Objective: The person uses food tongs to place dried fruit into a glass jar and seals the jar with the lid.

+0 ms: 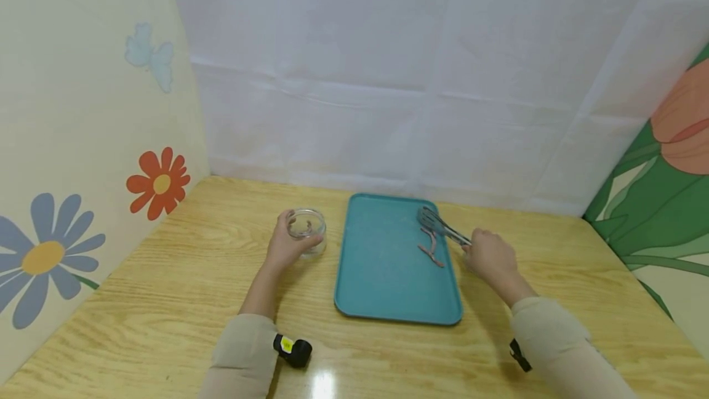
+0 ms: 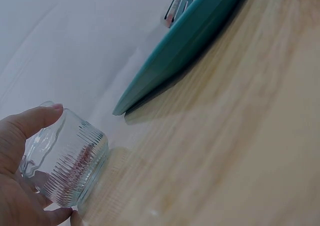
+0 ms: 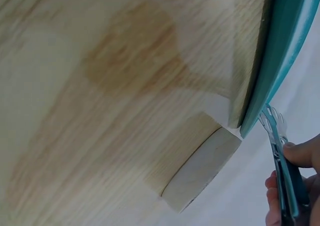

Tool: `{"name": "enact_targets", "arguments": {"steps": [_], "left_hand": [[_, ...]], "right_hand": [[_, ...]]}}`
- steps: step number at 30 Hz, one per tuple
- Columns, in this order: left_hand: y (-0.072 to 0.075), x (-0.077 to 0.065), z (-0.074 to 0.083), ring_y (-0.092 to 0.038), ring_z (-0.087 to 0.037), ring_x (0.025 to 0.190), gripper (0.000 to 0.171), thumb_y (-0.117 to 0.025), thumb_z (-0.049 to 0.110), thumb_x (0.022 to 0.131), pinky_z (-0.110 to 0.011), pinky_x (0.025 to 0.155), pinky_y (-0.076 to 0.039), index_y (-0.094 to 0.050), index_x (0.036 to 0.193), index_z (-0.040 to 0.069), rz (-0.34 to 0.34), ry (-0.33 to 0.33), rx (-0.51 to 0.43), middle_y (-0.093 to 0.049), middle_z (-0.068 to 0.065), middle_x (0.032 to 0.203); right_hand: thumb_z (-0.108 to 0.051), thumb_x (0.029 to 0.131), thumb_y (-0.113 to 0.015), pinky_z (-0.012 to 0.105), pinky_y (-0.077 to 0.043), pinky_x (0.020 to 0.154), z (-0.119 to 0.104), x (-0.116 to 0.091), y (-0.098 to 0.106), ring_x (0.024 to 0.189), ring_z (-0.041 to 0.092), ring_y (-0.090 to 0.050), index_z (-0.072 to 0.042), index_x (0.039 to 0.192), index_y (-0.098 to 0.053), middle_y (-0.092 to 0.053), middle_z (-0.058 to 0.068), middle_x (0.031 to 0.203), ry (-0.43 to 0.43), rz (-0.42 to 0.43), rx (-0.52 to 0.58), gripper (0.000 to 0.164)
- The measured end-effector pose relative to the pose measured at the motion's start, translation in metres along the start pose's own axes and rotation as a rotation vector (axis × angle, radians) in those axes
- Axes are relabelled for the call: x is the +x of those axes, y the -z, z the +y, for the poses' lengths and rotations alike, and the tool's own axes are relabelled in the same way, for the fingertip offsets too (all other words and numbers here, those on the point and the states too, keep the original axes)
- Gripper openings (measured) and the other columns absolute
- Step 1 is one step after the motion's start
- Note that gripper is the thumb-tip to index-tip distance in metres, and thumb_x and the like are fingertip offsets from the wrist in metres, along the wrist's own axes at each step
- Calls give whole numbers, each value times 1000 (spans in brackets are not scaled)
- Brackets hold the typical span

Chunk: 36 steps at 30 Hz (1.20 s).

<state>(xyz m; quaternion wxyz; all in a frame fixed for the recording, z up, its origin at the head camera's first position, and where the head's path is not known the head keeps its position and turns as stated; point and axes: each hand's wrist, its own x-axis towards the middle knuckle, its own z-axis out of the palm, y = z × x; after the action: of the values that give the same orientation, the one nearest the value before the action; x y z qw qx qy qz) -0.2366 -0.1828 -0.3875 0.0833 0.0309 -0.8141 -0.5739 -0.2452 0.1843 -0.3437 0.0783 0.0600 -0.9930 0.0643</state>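
My left hand (image 1: 287, 244) grips a clear glass jar (image 1: 314, 245) standing on the table left of the tray, thumb on the near side and fingers around the far side. Through the jar's ribbed wall (image 2: 75, 161) in the left wrist view, reddish-brown pieces show inside. On the right, my right hand (image 1: 492, 257) holds metal tongs (image 1: 455, 236) by the handles, thumb along one arm (image 3: 280, 158). Their slotted heads reach over the tray's far right part. Thin pinkish-brown strips (image 1: 431, 255) lie on the tray just below the tongs' heads; one overlaps the tongs in the head view.
The teal tray (image 1: 382, 263) with a raised rim lies in the middle of the wooden table (image 1: 183, 300). A white cloth (image 1: 343, 134) hangs behind the table's back edge. Flower-painted panels stand at the left (image 1: 83, 140) and right (image 1: 676, 202).
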Motion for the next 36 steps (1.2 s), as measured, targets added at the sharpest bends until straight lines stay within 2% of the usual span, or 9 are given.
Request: {"name": "enact_targets", "arguments": {"steps": [9, 15, 21, 36], "left_hand": [[0, 0, -1, -25, -36, 120, 90, -73, 27, 69, -46, 92, -28, -15, 135, 7, -2, 6, -6, -24, -20, 134], [0, 0, 1, -25, -35, 120, 90, -73, 26, 70, -45, 92, -28, -14, 135, 7, -5, 8, -11, -24, -20, 134], [0, 0, 2, -25, -35, 120, 89, -72, 27, 70, -45, 92, -28, -14, 135, 7, -1, 9, -1, -24, -19, 133], [-1, 1, 1, -24, -36, 120, 90, -73, 27, 69, -46, 93, -27, -15, 135, 6, 1, 1, -13, -24, -19, 134]], "right_hand": [[-19, 81, -57, 43, -39, 43, 2, -1, -5, 59, 32, -51, 0, 71, -47, -49, 12, 63, 17, 41, -8, 24], [-19, 82, -55, 41, -39, 43, 3, -1, -6, 56, 29, -50, 1, 72, -47, -47, 10, 62, 17, 28, -14, 24], [-19, 84, -53, 38, -38, 41, 4, 0, -2, 53, 25, -47, 0, 72, -46, -44, 9, 61, 20, 48, -10, 24], [-22, 86, -51, 34, -31, 38, -11, 3, 12, 48, 21, -41, -5, 69, -43, -42, 6, 59, 38, 119, 87, 25]]}}
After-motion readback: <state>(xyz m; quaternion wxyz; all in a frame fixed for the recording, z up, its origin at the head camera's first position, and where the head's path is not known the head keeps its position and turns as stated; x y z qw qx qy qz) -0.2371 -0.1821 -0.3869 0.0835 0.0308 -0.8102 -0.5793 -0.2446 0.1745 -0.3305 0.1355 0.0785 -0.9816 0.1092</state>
